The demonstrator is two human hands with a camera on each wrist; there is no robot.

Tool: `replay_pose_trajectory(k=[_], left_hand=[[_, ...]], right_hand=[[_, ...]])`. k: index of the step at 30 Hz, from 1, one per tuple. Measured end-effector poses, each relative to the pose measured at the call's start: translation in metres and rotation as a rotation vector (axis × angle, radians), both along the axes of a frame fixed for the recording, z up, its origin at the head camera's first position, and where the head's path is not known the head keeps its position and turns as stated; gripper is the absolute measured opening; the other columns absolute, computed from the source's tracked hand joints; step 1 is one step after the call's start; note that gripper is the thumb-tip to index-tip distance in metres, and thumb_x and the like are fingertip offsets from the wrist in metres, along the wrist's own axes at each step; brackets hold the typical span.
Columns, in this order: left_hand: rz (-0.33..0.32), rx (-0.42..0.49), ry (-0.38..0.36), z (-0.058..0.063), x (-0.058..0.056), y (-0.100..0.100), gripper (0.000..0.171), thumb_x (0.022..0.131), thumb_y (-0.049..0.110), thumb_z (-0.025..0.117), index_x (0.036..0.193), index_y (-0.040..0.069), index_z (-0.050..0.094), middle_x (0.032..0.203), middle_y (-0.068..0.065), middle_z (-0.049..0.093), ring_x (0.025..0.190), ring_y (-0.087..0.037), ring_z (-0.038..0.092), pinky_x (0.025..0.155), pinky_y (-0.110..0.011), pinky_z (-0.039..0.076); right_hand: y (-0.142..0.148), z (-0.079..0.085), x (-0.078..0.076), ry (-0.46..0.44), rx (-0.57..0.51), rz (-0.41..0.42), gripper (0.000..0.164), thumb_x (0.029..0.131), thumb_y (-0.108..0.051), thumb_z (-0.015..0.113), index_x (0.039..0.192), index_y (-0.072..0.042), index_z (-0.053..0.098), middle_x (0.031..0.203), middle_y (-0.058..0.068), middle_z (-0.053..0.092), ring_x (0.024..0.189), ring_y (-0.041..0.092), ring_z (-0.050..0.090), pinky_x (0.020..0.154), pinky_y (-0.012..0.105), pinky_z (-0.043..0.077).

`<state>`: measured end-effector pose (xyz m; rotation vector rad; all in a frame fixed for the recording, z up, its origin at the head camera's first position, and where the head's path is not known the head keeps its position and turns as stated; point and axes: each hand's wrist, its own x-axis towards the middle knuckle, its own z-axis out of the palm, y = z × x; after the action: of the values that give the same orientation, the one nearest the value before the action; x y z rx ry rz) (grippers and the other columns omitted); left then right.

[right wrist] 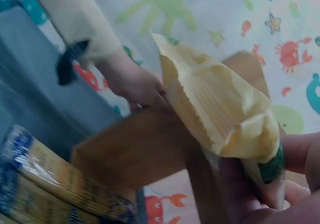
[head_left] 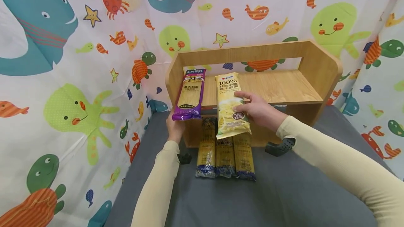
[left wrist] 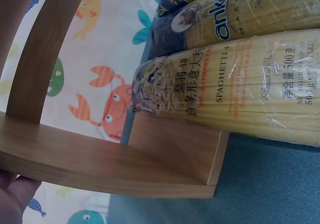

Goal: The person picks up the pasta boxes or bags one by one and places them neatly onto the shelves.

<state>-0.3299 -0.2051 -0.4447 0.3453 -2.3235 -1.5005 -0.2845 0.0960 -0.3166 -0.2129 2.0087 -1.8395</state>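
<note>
At the near edge of the wooden shelf [head_left: 284, 83], head view, a durum-wheat pasta packet [head_left: 228, 111] is gripped by the right hand [head_left: 263, 110]. Left wrist: whether the shelf is gripped by the left hand [left wrist: 16, 199] cannot be told. Right wrist: if gripped loosely, the packet could be dropped.

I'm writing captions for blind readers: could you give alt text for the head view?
A right hand holds a yellow pasta packet in front of a wooden shelf; the left hand is at the shelf's left end, near a purple pasta packet. Three more packets lie side by side below.
</note>
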Motion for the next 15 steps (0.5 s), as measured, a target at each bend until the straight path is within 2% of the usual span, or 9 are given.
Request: replay_pose_trajectory(k=[7,11,15], left_hand=[[0.018,-0.018,-0.01,-0.002,-0.001,-0.002,0.054,0.101,0.047,0.052,0.146,0.019,0.052,0.134,-0.018,0.066,0.111,-0.037,0.06,0.102,-0.057,0.05],[0.017,-0.029,0.017,-0.001,-0.002,0.0,0.052,0.101,0.047,0.051,0.145,0.018,0.053,0.131,-0.019,0.067,0.108,-0.036,0.06,0.1,-0.056,0.051],[0.022,-0.028,0.038,-0.001,-0.001,0.001,0.051,0.101,0.045,0.052,0.142,0.016,0.055,0.133,-0.019,0.067,0.111,-0.037,0.061,0.102,-0.057,0.049]], right_hand=[[-0.021,0.008,-0.027,-0.005,0.045,-0.041,0.078,0.1,0.0,0.054,0.165,-0.018,0.013,0.15,0.019,0.041,0.098,0.013,0.06,0.079,0.025,0.055],[-0.029,0.01,-0.039,0.027,0.06,-0.033,0.081,0.1,0.0,0.054,0.165,-0.02,0.01,0.158,0.016,0.036,0.089,0.01,0.056,0.073,0.023,0.049],[-0.037,0.01,-0.048,0.071,0.07,-0.015,0.082,0.1,0.001,0.053,0.165,-0.019,0.009,0.168,0.008,0.02,0.079,0.008,0.05,0.067,0.023,0.041]])
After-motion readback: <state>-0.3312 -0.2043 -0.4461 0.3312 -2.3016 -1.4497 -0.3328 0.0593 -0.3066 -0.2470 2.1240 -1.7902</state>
